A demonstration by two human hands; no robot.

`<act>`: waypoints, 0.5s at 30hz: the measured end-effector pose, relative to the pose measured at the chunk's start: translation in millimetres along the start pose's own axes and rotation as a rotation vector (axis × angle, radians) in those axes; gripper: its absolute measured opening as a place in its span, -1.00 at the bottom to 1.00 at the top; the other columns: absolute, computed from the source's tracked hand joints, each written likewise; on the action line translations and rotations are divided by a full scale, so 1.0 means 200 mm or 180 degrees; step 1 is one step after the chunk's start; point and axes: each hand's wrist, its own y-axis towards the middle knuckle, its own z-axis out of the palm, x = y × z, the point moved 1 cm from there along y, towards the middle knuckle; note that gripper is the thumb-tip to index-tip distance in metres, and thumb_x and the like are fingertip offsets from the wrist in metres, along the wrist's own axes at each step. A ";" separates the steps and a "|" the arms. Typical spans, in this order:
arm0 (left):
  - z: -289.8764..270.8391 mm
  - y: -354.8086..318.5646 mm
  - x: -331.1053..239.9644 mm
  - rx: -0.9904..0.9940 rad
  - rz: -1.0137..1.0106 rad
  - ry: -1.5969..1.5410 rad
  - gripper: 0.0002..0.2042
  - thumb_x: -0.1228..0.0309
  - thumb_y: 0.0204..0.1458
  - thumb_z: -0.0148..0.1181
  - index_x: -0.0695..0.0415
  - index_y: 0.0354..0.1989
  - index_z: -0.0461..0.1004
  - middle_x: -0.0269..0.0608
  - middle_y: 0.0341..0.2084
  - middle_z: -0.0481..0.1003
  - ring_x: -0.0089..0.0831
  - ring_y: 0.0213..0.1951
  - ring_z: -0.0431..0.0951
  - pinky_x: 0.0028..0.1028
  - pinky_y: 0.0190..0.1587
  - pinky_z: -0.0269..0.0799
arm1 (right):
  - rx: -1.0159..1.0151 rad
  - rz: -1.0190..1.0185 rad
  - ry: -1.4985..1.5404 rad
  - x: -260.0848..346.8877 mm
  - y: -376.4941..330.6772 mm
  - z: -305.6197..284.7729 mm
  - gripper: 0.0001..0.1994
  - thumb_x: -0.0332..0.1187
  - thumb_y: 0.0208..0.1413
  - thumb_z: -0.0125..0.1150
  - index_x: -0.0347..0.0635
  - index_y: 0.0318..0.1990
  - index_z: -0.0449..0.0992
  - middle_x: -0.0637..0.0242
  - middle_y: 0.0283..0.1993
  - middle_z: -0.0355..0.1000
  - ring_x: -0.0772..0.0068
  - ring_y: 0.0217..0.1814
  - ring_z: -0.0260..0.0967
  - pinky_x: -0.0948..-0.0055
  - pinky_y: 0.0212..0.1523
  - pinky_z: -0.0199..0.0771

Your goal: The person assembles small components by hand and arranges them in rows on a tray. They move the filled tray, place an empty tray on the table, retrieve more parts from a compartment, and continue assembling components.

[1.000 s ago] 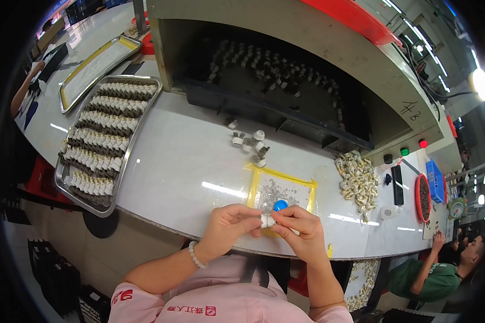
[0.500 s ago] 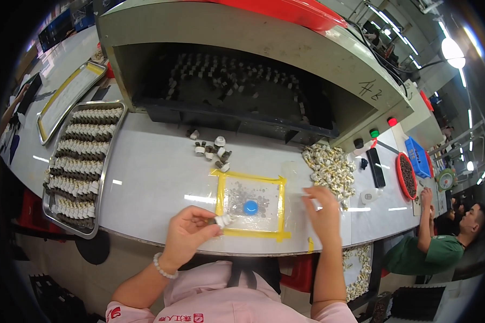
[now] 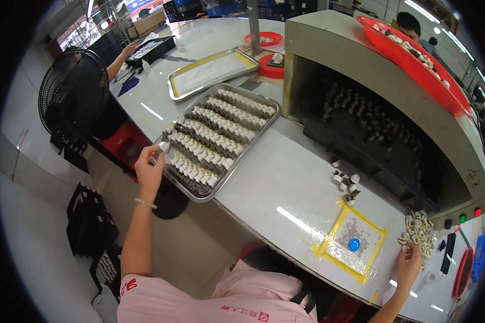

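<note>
At the near left corner of a metal tray [image 3: 202,199], my left hand [image 3: 150,169] pinches a small white part [image 3: 163,146] between thumb and fingertips. Rows of white parts with dark bases [image 3: 213,129] fill that tray. Far to the right, my right hand [image 3: 410,262] touches the edge of a heap of small whitish pieces [image 3: 418,232]. Its fingers are drawn together; what they hold is hidden. Between the hands lies a yellow-taped square [image 3: 322,251] with a round blue cap [image 3: 354,244] on it. Several loose white-and-dark parts [image 3: 347,185] lie beyond the square.
A box-shaped machine [image 3: 312,48] holds a dark tray [image 3: 355,164] of similar parts and carries a red tray [image 3: 415,64] on top. Another metal tray [image 3: 179,96] lies farther back. A black fan [image 3: 73,94] stands at left. Someone's arm [image 3: 115,65] reaches toward a black crate [image 3: 159,47].
My view has swung left. My left hand has carried the white part from beside the taped square to the metal tray. My right hand has moved onto the heap, its fingers closing.
</note>
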 end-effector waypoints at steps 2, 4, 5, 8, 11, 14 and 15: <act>-0.02 -0.02 0.08 0.0265 0.0093 0.0243 -0.82 0.52 -0.05 0.26 0.26 -0.26 0.48 -0.19 -0.41 0.53 -0.49 -0.38 0.50 -0.51 -0.28 0.40 | -0.0028 0.0080 0.0179 0.02 -0.01 0.02 -0.72 -0.60 -0.08 0.18 -0.32 -0.14 0.48 0.22 -0.37 0.38 0.39 -0.43 0.29 0.42 -0.35 0.33; -0.02 -0.04 0.14 0.0274 0.0347 0.0588 -0.82 0.52 -0.05 0.26 0.26 -0.26 0.48 -0.18 -0.42 0.53 -0.49 -0.37 0.50 -0.52 -0.27 0.39 | -0.0018 0.0107 0.0296 0.02 -0.02 0.03 -0.71 -0.61 -0.09 0.17 -0.34 -0.13 0.48 0.23 -0.34 0.39 0.42 -0.43 0.29 0.43 -0.35 0.33; 0.00 -0.05 0.15 0.0291 0.0223 0.0539 -0.82 0.51 -0.04 0.26 0.26 -0.25 0.48 -0.18 -0.42 0.53 -0.50 -0.37 0.50 -0.52 -0.27 0.39 | -0.0021 0.0111 0.0289 0.01 -0.03 0.04 -0.71 -0.61 -0.09 0.17 -0.34 -0.13 0.48 0.23 -0.34 0.39 0.42 -0.43 0.29 0.43 -0.35 0.33; 0.02 -0.03 0.15 0.0424 -0.0028 0.0256 -0.83 0.50 -0.01 0.24 0.27 -0.25 0.49 -0.18 -0.42 0.53 -0.52 -0.37 0.50 -0.51 -0.26 0.39 | -0.0023 0.0065 0.0314 0.00 -0.06 0.03 -0.73 -0.62 -0.09 0.16 -0.34 -0.16 0.49 0.25 -0.31 0.39 0.44 -0.44 0.29 0.45 -0.39 0.32; 0.03 -0.02 0.21 0.0612 0.0012 0.0019 -0.86 0.47 0.05 0.21 0.29 -0.27 0.51 -0.22 -0.41 0.55 -0.55 -0.36 0.49 -0.52 -0.24 0.39 | 0.0016 0.0115 0.0553 0.05 -0.10 0.02 -0.75 -0.62 -0.10 0.17 -0.32 -0.18 0.50 0.30 -0.34 0.38 0.50 -0.42 0.31 0.53 -0.48 0.29; 0.00 -0.02 0.20 0.0563 -0.0071 0.0067 -0.84 0.44 0.08 0.20 0.30 -0.27 0.51 -0.17 -0.34 0.55 -0.48 -0.27 0.52 -0.50 -0.17 0.39 | 0.0037 0.0094 0.0756 0.11 -0.14 0.00 -0.75 -0.61 -0.09 0.18 -0.28 -0.18 0.50 0.34 -0.33 0.37 0.52 -0.40 0.33 0.55 -0.46 0.30; 0.01 -0.02 0.16 0.0273 0.0031 0.0180 -0.83 0.43 0.08 0.19 0.30 -0.24 0.51 -0.11 -0.25 0.54 -0.38 -0.18 0.53 -0.45 -0.10 0.39 | 0.0197 0.0104 0.0942 0.12 -0.14 0.00 -0.74 -0.52 -0.05 0.22 -0.20 -0.14 0.52 0.43 -0.32 0.40 0.60 -0.35 0.33 0.59 -0.42 0.27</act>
